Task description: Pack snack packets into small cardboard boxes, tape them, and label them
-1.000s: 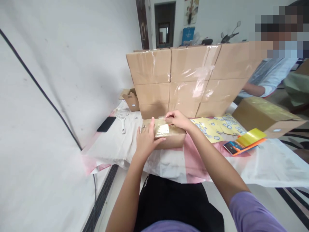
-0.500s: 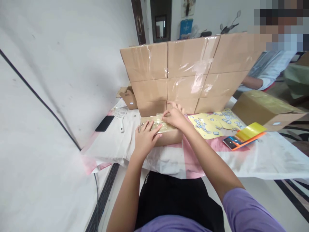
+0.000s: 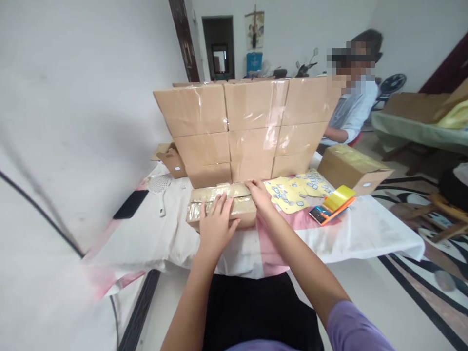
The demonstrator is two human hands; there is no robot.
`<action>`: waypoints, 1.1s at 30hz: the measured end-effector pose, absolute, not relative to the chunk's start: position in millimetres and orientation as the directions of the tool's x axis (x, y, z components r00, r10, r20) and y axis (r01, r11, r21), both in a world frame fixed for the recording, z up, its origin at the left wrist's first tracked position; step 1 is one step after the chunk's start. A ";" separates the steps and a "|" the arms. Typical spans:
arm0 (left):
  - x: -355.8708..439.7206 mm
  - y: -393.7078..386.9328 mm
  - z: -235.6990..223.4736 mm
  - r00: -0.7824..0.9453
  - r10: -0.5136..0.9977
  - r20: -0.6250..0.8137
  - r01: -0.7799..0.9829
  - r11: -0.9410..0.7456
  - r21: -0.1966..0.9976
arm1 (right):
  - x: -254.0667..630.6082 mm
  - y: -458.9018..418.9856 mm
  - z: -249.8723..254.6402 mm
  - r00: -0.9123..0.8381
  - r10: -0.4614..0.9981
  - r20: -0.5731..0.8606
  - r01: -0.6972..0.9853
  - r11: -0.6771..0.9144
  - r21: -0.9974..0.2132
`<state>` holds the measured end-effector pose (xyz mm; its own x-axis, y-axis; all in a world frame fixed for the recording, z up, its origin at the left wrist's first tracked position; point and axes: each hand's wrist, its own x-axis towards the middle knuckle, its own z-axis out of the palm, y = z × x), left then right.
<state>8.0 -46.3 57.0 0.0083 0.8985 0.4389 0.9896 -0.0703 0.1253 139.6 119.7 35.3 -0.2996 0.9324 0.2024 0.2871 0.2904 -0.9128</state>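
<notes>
A small cardboard box [image 3: 245, 218] lies in front of me near the table's front edge. Shiny clear tape covers its top, and a dark gap shows between the top flaps. My left hand [image 3: 217, 219] rests on the top with its fingers stretched out and spread. At the far right corner of the box, my right hand [image 3: 259, 194] has its fingers bent over the edge, gripping it. Some of its fingertips are hidden. A wall of cardboard boxes [image 3: 252, 131] bound with clear film stands right behind the small box.
To the right lie yellow printed sheets [image 3: 288, 192], an orange tape dispenser with yellow tape [image 3: 334, 202] and a taped carton [image 3: 347, 170]. A white slotted spoon [image 3: 161, 190], a black phone [image 3: 130, 204] and an open box [image 3: 173, 162] lie left. Another person [image 3: 351, 109] sits behind.
My right hand has moved from the top middle of the box to its far right corner. The left hand stays on top. The camera view has shifted, showing more on the right.
</notes>
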 end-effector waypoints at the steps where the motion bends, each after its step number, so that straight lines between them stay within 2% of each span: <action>1: 6.4 -44.4 53.7 0.022 0.891 0.453 0.989 -0.085 0.119 | 148.0 117.8 30.8 -0.248 0.945 0.215 0.291 0.284 -0.914; 4: -2.6 -41.4 43.9 0.049 0.854 0.518 0.987 -0.120 0.104 | 188.4 123.7 21.8 -0.116 0.962 0.247 0.352 0.273 -0.895; 9: -5.3 -47.0 28.4 0.032 0.751 0.659 0.988 -0.122 0.091 | 290.5 163.6 28.4 -0.017 0.970 0.241 0.616 0.200 -0.762; 14: 2.4 -52.7 22.2 -0.008 0.699 0.715 0.992 -0.083 0.092 | 357.5 184.4 39.3 -0.153 0.980 0.126 0.835 0.196 -0.515; 17: -0.1 -48.9 23.1 0.029 0.695 0.719 0.996 -0.083 0.040 | 368.1 180.2 42.6 -0.281 0.960 0.015 0.887 0.266 -0.379; 19: -3.4 -44.4 24.9 0.053 0.700 0.712 0.996 -0.086 0.011 | 373.0 179.7 51.4 -0.310 0.951 -0.008 0.908 0.294 -0.299; 23: -7.8 -36.1 27.5 0.080 0.697 0.712 0.995 -0.097 -0.017 | 393.8 199.3 89.1 -0.242 0.968 0.073 0.948 0.251 -0.194; 25: -8.8 -33.3 26.8 0.080 0.687 0.722 0.996 -0.086 -0.028 | 407.2 216.7 108.2 -0.161 0.971 0.176 0.964 0.193 -0.184; 27: -9.6 -31.4 24.9 0.077 0.679 0.730 0.997 -0.074 -0.037 | 418.3 235.0 119.8 -0.114 0.971 0.209 0.972 0.153 -0.180; 29: -10.4 -30.4 22.5 0.074 0.676 0.733 0.997 -0.070 -0.037 | 424.8 252.4 121.7 -0.140 0.985 0.102 0.974 0.155 -0.165; 33: -10.6 -30.2 19.6 0.067 0.683 0.727 0.997 -0.069 -0.027 | 422.9 281.3 100.9 -0.163 0.926 -0.340 0.985 0.136 -0.103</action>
<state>-10.6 -30.2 19.6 0.0667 0.6833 0.7271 0.9973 -0.0687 -0.0269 422.9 281.3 100.9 -0.1630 0.9262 -0.3400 0.9854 0.1356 -0.1028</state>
